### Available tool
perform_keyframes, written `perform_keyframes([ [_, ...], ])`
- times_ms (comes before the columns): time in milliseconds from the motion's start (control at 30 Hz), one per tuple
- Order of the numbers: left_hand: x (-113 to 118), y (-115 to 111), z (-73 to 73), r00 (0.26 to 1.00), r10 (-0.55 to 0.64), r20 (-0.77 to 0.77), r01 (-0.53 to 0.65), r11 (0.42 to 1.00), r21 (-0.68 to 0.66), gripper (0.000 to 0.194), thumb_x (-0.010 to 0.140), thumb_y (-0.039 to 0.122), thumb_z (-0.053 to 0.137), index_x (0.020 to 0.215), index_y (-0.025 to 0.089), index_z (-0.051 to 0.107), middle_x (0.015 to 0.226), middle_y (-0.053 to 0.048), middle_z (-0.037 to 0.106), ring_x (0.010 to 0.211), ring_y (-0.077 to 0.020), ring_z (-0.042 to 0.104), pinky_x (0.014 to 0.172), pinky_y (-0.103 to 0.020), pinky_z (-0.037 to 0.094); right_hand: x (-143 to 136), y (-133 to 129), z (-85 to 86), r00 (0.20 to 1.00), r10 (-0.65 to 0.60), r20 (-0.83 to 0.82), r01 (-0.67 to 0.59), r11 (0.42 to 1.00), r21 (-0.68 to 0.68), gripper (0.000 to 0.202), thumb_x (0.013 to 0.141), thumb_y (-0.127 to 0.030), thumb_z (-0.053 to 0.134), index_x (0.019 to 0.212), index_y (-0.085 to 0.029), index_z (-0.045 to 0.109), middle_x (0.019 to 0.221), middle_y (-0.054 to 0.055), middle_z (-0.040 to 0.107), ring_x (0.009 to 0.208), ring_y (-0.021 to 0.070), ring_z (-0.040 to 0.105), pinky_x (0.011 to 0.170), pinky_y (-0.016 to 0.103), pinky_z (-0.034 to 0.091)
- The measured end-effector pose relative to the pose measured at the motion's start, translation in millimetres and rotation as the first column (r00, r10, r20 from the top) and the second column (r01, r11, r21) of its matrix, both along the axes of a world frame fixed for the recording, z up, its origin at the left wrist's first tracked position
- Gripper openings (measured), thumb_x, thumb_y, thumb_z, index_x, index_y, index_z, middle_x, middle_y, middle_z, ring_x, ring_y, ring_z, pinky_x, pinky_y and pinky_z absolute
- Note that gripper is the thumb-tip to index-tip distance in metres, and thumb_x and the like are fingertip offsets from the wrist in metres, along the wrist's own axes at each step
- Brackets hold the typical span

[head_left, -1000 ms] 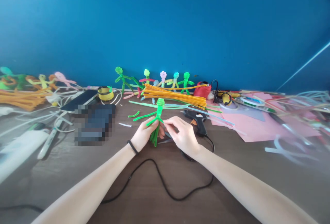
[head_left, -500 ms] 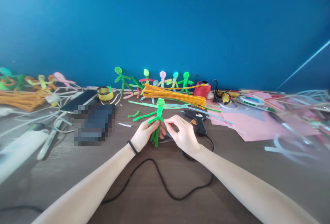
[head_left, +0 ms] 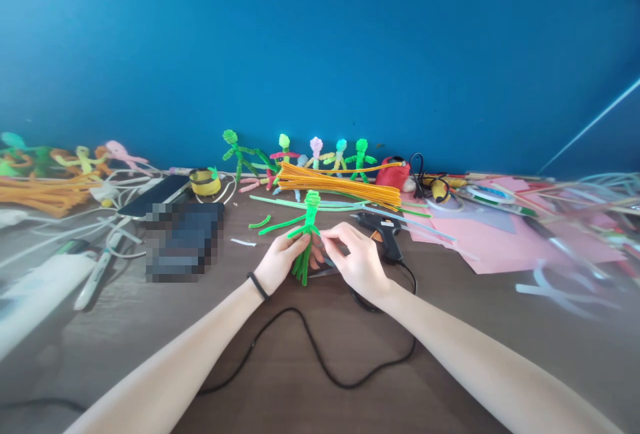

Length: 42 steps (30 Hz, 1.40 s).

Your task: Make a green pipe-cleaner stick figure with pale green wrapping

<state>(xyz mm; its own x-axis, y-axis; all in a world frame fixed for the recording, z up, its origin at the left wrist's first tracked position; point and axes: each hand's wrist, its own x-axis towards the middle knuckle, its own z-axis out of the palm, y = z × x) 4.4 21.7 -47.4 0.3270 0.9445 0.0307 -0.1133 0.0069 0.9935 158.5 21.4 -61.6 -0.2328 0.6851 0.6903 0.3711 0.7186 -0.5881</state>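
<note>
A green pipe cleaner figure [head_left: 312, 206] stands upright between my hands, its coiled head on top and several loose strands hanging below. My left hand [head_left: 280, 261] is closed around its middle from the left, thumb in front. Thumb and forefinger of my right hand [head_left: 359, 259] pinch the tip of the figure's short right-hand strand. Just behind my left hand lie a longer green pipe cleaner [head_left: 280, 225] and a short cut piece [head_left: 259, 222]. Under my hands a grey pointed blade [head_left: 324, 273] shows partly; the rest is hidden.
A black glue gun [head_left: 384, 231] lies right of my hands, its black cable [head_left: 340, 384] looping across the table. Behind are an orange pipe cleaner bundle [head_left: 340, 186] and several finished figures [head_left: 239, 153]. Phones [head_left: 187, 237] lie left, pink paper [head_left: 480, 244] right.
Hardly anything differs. The whole view has shifted very slightly, and both hands keep the same hold on the green figure.
</note>
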Motion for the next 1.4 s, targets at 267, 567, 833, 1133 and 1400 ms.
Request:
perform_keyframes([
  [267,-0.8,0.1,-0.4,1.0,-0.004,0.016,0.004,1.0,0.006,0.027,0.073,0.037,0.057,0.081,0.011,0.057,0.061,-0.004,0.063,0.05,-0.0126,0.057,0.051,-0.023,0.045,0.8,-0.5,0.8,1.0,0.003,-0.012,-0.003,1.0,-0.002,0.011,0.083,-0.017,0.045,0.083,-0.017,0.056,0.077,0.005,0.058,0.071,0.0125,0.057,0.065,0.023,0.046],
  [567,-1.9,0.4,-2.7,0.999,-0.006,0.035,0.006,1.0,0.001,0.026,0.073,0.036,0.057,0.081,0.011,0.057,0.061,-0.004,0.064,0.051,-0.0129,0.058,0.051,-0.022,0.044,0.9,0.7,1.6,1.0,-0.009,-0.013,0.009,1.0,0.017,0.011,0.082,-0.016,0.044,0.082,-0.017,0.056,0.076,0.004,0.058,0.07,0.0126,0.056,0.064,0.024,0.047],
  [833,-0.6,0.7,-2.6,0.999,-0.02,0.039,0.02,1.0,0.001,0.026,0.073,0.036,0.058,0.078,0.011,0.058,0.061,-0.004,0.064,0.05,-0.0125,0.057,0.05,-0.022,0.044,0.9,0.4,1.1,1.0,-0.009,-0.003,0.009,1.0,0.006,0.013,0.083,-0.018,0.043,0.084,-0.018,0.056,0.077,0.004,0.058,0.071,0.0127,0.056,0.065,0.024,0.047],
  [1133,-1.1,0.1,-2.7,1.0,-0.017,0.023,0.017,1.0,0.001,0.025,0.074,0.036,0.057,0.08,0.011,0.058,0.061,-0.004,0.064,0.051,-0.0125,0.057,0.05,-0.021,0.044,0.8,1.2,0.7,0.999,-0.032,-0.007,0.032,0.999,0.009,0.012,0.083,-0.019,0.044,0.083,-0.018,0.056,0.074,0.003,0.057,0.068,0.0122,0.055,0.065,0.024,0.046],
  [1400,-1.5,1.3,-3.2,1.0,-0.019,0.007,0.019,1.0,0.004,0.025,0.074,0.036,0.056,0.081,0.012,0.059,0.061,-0.004,0.064,0.051,-0.0131,0.057,0.049,-0.022,0.044,0.5,0.6,1.8,1.0,-0.031,-0.006,0.031,0.999,0.009,0.012,0.084,-0.02,0.043,0.082,-0.018,0.055,0.075,0.004,0.058,0.069,0.0126,0.056,0.065,0.024,0.046],
])
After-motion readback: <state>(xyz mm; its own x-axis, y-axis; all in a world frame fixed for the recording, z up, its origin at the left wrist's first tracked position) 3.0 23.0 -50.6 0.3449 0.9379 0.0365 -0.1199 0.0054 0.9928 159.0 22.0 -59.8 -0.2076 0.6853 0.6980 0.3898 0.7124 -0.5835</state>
